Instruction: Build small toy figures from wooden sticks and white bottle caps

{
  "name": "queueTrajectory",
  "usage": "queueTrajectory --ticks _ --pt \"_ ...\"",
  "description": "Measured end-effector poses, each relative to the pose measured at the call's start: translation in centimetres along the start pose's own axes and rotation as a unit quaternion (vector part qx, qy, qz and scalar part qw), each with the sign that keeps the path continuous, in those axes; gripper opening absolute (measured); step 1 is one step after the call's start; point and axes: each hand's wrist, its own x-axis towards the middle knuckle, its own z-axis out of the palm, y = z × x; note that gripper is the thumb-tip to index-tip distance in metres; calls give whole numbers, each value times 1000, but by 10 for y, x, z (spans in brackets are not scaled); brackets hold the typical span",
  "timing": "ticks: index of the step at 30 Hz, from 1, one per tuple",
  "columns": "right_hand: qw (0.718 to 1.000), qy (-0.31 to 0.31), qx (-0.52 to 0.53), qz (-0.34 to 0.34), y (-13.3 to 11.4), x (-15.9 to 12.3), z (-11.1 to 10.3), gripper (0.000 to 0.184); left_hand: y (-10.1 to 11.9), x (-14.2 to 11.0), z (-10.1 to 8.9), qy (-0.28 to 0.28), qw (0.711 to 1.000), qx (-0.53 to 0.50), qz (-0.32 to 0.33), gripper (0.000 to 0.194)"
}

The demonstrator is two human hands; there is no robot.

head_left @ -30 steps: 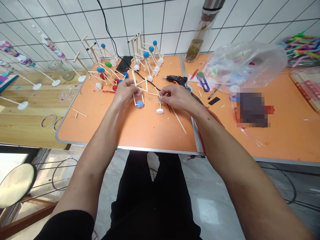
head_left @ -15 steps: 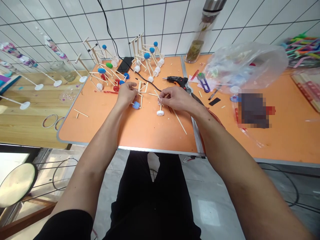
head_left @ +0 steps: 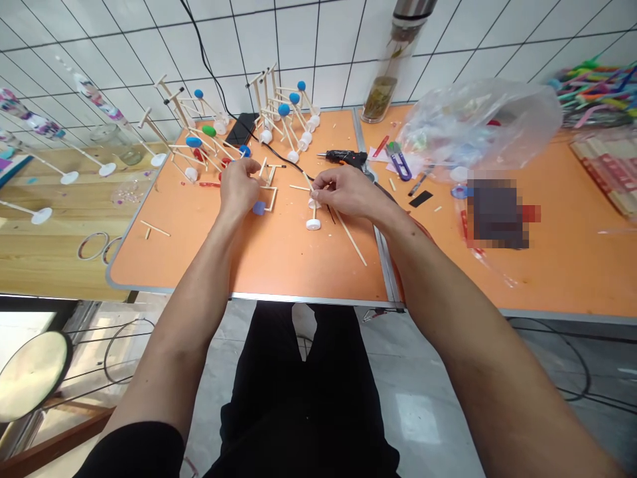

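Orange table (head_left: 279, 269) with small stick toys in hand

The left hand (head_left: 239, 189) has its fingers bent close together, holding a thin stick frame (head_left: 274, 198) with a see-through blue wheel (head_left: 259, 208) at its low end. The hand hides part of that frame, and I cannot tell if it touches the table. The right hand (head_left: 343, 191) pinches a short stick piece with a white wheel (head_left: 313, 224) at the bottom. Its fingertips cover the joint. A long loose stick (head_left: 353, 242) pokes out from under this hand, so its top end is hidden.

Stick toys with blue and green wheels (head_left: 209, 131) crowd behind the left hand, which covers some of their red parts. More stick toys with blue wheels (head_left: 283, 109) stand beside a black phone (head_left: 241, 129). A black wire (head_left: 202, 50) hangs down in front of the wall and runs behind the right hand. Just past that hand lie a black glue gun (head_left: 343, 157) and purple snips (head_left: 399, 162). The tall bottle (head_left: 379, 93) is cut off at the top. The clear bag (head_left: 478, 133) is too cloudy to see into well, and a dark thing (head_left: 497, 212) near it is blurred into squares.
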Motion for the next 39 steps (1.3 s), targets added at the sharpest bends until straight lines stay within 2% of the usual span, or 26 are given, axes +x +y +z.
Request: queueTrajectory --ticks 4,6,9,11,14,17,23,26,29,33,39 --pt "1000 30 2 1 0 1 -1 20 28 -18 -7 90 995 -6 49 27" --pt "999 49 19 8 1 2 -1 23 42 -28 -2 102 991 -14 82 21" --pt "993 72 90 12 3 3 -1 29 50 -37 17 48 988 -65 131 6" --pt "985 86 150 -8 3 4 0 33 48 -37 33 5 981 -143 134 16" --pt "974 91 203 -46 5 7 4 39 44 -34 53 -71 961 -251 95 32" --pt "972 91 209 -54 9 11 10 39 46 -34 60 -118 946 -300 35 33" --pt "977 98 185 -33 13 14 17 19 56 -30 67 -135 931 -338 -16 27" --pt "986 93 138 -20 12 10 8 14 58 -20 70 -105 937 -331 -25 30" --pt "997 74 8 -36 11 5 -3 13 58 -11 72 -62 935 -348 -9 31" --pt "993 4 -113 -40 7 0 -11 25 49 -8 71 -19 932 -362 31 32" --pt "973 -75 -218 -34 -5 -4 -4 42 39 -10 67 -27 930 -359 79 30"
